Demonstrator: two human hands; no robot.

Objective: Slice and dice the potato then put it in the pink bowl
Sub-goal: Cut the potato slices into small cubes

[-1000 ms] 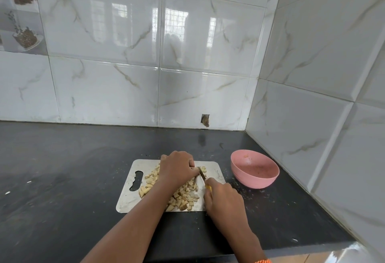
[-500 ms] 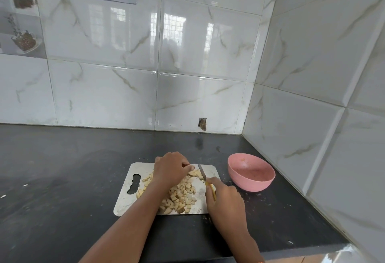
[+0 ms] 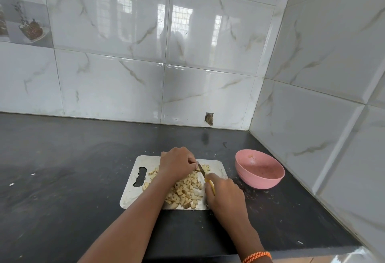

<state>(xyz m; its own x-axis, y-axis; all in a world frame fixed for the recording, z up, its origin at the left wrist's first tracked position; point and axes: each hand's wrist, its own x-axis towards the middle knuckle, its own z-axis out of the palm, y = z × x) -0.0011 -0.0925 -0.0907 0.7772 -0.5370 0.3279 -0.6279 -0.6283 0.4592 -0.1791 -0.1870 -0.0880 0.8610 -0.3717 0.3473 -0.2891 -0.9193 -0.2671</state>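
A steel cutting board (image 3: 130, 192) lies on the black counter, covered with several diced potato pieces (image 3: 185, 190). My left hand (image 3: 177, 164) curls over potato at the board's far side; what it holds is mostly hidden under the fingers. My right hand (image 3: 226, 195) grips a yellow-handled knife (image 3: 201, 170), blade pointing away, its edge down beside my left fingertips. A few potato pieces (image 3: 206, 167) lie just right of the blade. The pink bowl (image 3: 259, 172) stands to the right of the board, holding only small scraps.
The black counter (image 3: 73, 179) stretches to the left with crumbs on it. White tiled walls meet in a corner behind and right of the bowl. The counter's front edge runs just below my wrists.
The knife has shifted a little along the potato under my left hand while cutting. Both hands stay in about the same place on the board; the camera tilted slightly.
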